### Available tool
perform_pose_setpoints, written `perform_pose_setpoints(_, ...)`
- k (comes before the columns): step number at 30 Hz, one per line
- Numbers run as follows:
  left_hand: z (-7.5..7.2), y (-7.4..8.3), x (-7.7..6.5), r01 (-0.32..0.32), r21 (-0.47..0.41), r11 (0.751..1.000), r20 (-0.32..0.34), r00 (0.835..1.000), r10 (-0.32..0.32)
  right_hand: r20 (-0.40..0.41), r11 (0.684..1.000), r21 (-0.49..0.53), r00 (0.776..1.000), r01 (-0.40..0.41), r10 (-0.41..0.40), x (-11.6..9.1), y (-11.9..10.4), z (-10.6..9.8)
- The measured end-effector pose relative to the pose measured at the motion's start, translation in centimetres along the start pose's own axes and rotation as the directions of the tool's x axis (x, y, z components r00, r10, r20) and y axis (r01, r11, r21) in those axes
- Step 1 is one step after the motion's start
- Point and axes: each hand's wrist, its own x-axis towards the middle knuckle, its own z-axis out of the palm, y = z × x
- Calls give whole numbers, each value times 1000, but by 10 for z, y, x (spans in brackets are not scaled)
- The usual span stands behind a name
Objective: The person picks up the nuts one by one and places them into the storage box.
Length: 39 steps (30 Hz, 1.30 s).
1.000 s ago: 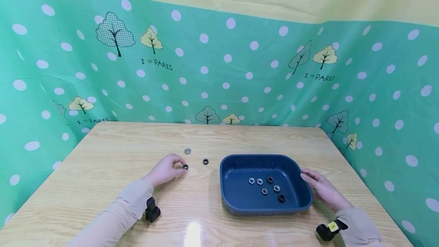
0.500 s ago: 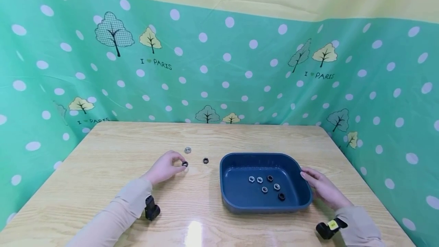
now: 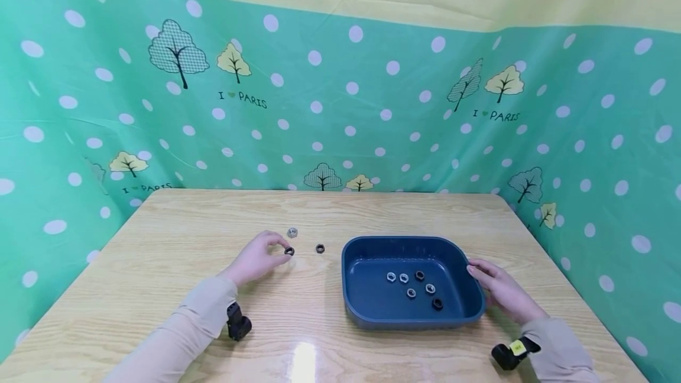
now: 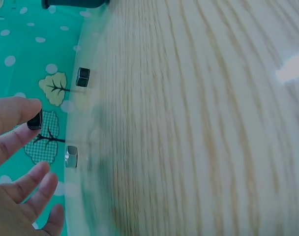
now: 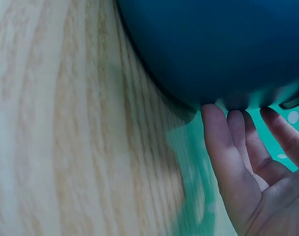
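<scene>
My left hand pinches a black hex nut between thumb and index finger, the other fingers spread apart in the left wrist view. That nut shows dark and side-on at the fingertips. Just beyond lie a silver nut and, to the right, another black nut on the table. My right hand holds the right end of a blue plastic bin, thumb at the rim and fingertips against the outer wall. Several silver and black nuts lie on the bin's floor.
The wooden table reaches back to a green dotted curtain that also hangs along both sides. A small black camera is worn on the left wrist, another camera on the right.
My left hand has moved slightly up and away with the black nut between its fingertips. The right hand and the bin stay in place.
</scene>
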Motion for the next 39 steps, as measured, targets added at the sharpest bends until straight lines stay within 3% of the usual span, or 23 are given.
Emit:
perform_pose_setpoints(13,2,10,2,17,-46,999,-6,1000,-17,-4,1000,-9,1000,-7,7,-1,-2,0)
perform_pose_setpoints(39,2,30,2,-36,-67,997,22,999,37,-5,1000,-29,1000,-7,6,-2,-2,1)
